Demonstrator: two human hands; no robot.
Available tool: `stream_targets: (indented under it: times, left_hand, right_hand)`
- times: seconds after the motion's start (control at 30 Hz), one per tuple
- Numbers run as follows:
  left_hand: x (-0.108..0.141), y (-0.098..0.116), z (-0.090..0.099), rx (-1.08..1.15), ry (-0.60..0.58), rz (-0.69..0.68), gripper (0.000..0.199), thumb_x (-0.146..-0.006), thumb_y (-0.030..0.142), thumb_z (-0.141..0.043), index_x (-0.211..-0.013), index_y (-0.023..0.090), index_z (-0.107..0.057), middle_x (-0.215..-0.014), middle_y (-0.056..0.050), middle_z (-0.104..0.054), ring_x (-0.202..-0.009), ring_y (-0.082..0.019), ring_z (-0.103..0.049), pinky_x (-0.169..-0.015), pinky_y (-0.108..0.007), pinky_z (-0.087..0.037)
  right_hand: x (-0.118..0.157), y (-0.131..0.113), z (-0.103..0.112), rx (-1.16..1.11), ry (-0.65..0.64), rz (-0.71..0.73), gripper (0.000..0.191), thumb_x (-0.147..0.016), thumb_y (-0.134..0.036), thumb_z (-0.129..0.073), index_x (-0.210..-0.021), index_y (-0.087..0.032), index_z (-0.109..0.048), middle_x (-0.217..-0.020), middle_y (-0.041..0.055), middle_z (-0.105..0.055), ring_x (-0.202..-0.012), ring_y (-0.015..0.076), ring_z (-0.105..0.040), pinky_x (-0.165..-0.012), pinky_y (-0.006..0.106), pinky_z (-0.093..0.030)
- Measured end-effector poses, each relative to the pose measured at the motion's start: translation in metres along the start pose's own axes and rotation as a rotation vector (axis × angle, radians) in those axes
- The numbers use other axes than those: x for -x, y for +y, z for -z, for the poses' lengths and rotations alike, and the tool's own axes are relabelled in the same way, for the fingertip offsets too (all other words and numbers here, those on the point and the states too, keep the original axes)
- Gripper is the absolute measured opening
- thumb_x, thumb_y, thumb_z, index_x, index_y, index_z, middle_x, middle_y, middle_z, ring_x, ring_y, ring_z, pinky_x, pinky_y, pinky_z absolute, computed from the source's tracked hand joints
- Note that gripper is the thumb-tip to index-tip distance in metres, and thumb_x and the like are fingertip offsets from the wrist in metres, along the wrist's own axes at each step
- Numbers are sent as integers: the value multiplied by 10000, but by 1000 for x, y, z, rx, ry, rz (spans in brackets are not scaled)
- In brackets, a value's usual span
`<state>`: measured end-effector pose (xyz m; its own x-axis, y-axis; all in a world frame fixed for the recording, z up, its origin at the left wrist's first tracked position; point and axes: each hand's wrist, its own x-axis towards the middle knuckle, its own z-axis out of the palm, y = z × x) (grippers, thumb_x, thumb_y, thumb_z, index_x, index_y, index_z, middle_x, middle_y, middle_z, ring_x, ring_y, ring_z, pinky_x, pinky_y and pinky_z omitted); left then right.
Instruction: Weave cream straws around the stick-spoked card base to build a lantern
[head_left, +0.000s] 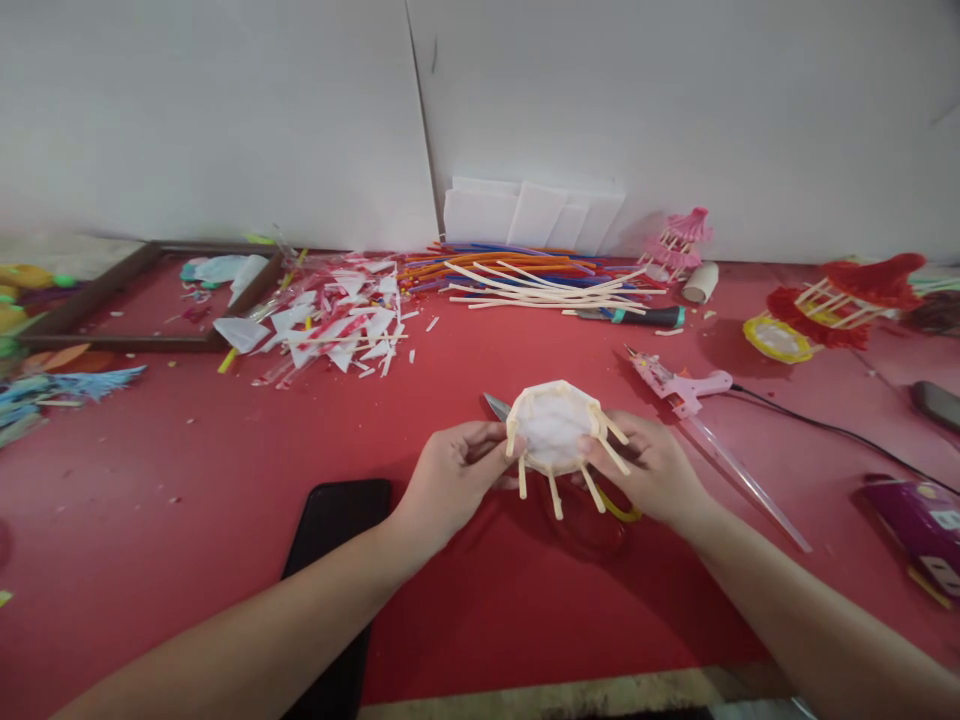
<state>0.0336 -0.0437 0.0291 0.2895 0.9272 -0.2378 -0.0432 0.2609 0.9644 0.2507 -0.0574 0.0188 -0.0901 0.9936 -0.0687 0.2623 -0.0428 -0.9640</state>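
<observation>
A round white piece with a cream rim and several short cream stems point(556, 430) is held up between both hands above the red table. My left hand point(461, 470) pinches its left edge between thumb and fingers. On the opposite edge my right hand point(649, 465) grips it the same way, its fingers partly hidden behind the stems. Behind and below the piece lie scissors point(622, 508), with a yellow handle and a blade tip showing; the rest is covered. A pink glue gun point(679, 385) with a clear glue stick rests beyond my right hand.
A black phone point(337, 520) lies under my left forearm. Paper and plastic scraps point(341, 315), pipe cleaners point(540, 275) and white sheets point(532, 213) are at the back. Red and pink craft models point(847, 300) stand at right, near a purple box point(915, 530) and a dark frame point(135, 342) lies left.
</observation>
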Motion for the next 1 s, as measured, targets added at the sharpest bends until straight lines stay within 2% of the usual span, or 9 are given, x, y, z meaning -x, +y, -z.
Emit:
stream_targets:
  times: [0.13, 0.3, 0.5, 0.57, 0.67, 0.73, 0.87, 0.93, 1.0]
  left_hand:
    - [0, 2, -2, 6, -21, -30, 187, -824, 337, -731, -919, 186, -787, -893, -63, -796, -798, -189, -732, -734, -278, -602]
    - [-1, -1, -1, 22, -27, -12, 204, -822, 349, -730, -905, 172, -789, -865, -63, -789, -756, -183, -719, -740, -294, -605]
    - [-2, -3, 0, 120, 148, 46, 491, -778, 415, -773, -1200, 204, -638, -836, -37, -756, -790, -198, -722, -670, -307, -619]
    - [-3, -3, 1, 155, 192, 38, 368, -785, 435, -763, -1053, 204, -658, -875, -33, -742, -828, -193, -714, -643, -284, -614]
    - [-4, -2, 3, 209, 173, 48, 274, -780, 413, -774, -813, 175, -644, -818, -23, -722, -773, -161, -694, -626, -250, -597]
    - [-4, -1, 4, 275, 159, 63, 293, -797, 445, -749, -791, 175, -634, -751, -21, -722, -688, -148, -681, -619, -257, -588]
    - [-3, 1, 4, 362, 226, 57, 391, -845, 544, -655, -711, 185, -578, -699, -28, -723, -588, -139, -639, -535, -244, -543]
    - [-2, 0, 3, 337, 190, 56, 367, -829, 532, -684, -741, 186, -601, -716, -19, -720, -613, -139, -636, -535, -236, -542]
    - [-1, -1, 1, 268, 100, 59, 313, -782, 473, -762, -839, 185, -653, -763, -4, -714, -687, -141, -643, -569, -229, -561]
  right_hand:
    - [1, 0, 1, 9, -23, 2, 210, -767, -398, -721, -747, -210, -629, -653, 13, -667, -567, 183, -654, -469, 266, -516]
    - [0, -2, -1, -96, -40, -77, 255, -729, -439, -759, -756, -216, -638, -686, 11, -697, -574, 189, -677, -478, 270, -533]
    - [-1, -2, -4, -281, -61, -127, 286, -789, -475, -717, -799, -199, -646, -621, 5, -680, -493, 154, -643, -492, 277, -546]
    - [-1, 2, -4, -334, -29, -109, 281, -798, -460, -724, -793, -190, -649, -630, 6, -678, -510, 151, -647, -505, 279, -551]
    - [-2, 8, -2, -364, 0, -99, 265, -824, -440, -713, -836, -180, -664, -658, 15, -688, -539, 153, -655, -533, 288, -556]
    - [-2, 10, -1, -359, 11, -101, 260, -833, -436, -707, -885, -183, -678, -683, 22, -699, -550, 157, -661, -555, 298, -564]
    - [1, 5, -1, -353, 4, -82, 237, -830, -427, -713, -864, -195, -678, -726, 21, -709, -557, 153, -662, -552, 294, -567]
    - [3, 1, -1, -352, -26, -73, 227, -838, -419, -707, -850, -195, -674, -692, 12, -696, -540, 147, -655, -532, 281, -558]
    - [5, -3, -2, -352, -72, -67, 218, -854, -409, -694, -838, -193, -670, -621, -5, -666, -508, 139, -641, -502, 262, -541]
